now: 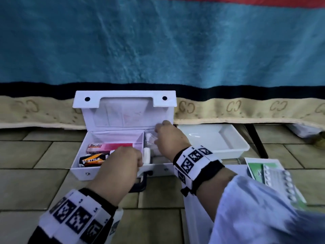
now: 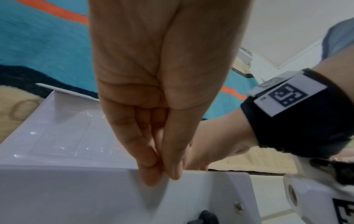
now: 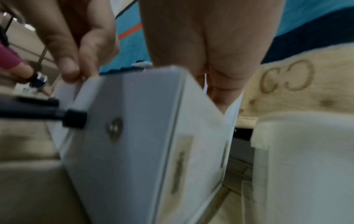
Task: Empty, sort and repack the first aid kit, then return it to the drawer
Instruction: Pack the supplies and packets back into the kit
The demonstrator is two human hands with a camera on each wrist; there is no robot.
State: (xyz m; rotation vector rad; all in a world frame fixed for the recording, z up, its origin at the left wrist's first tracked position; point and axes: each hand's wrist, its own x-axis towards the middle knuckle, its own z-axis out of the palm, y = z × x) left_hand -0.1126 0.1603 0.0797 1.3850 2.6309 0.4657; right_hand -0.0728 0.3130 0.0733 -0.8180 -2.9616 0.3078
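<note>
The white first aid kit (image 1: pixel 84 171) stands open on the tiled floor, its lid (image 1: pixel 123 110) leaning back against the blanket. Its left compartment holds a pink Bacidin box (image 1: pixel 109 147) and a black and orange V-Style box (image 1: pixel 91 160). A white roll (image 1: pixel 146 154) and a clear plastic packet (image 1: pixel 149 138) lie in the right compartment. My left hand (image 1: pixel 139 161) pinches the kit's front wall (image 2: pixel 76 197) at the rim, near the divider. My right hand (image 1: pixel 158 138) reaches down into the right compartment; its fingertips (image 3: pixel 216 97) are hidden behind the wall (image 3: pixel 134 151).
A white tray (image 1: pixel 242 147) sits on the floor right of the kit, under the bed edge. A green box (image 1: pixel 256 171) with a blister pack (image 1: pixel 281 182) on it lies at the near right. A dark bed leg (image 1: pixel 256 138) stands behind the tray.
</note>
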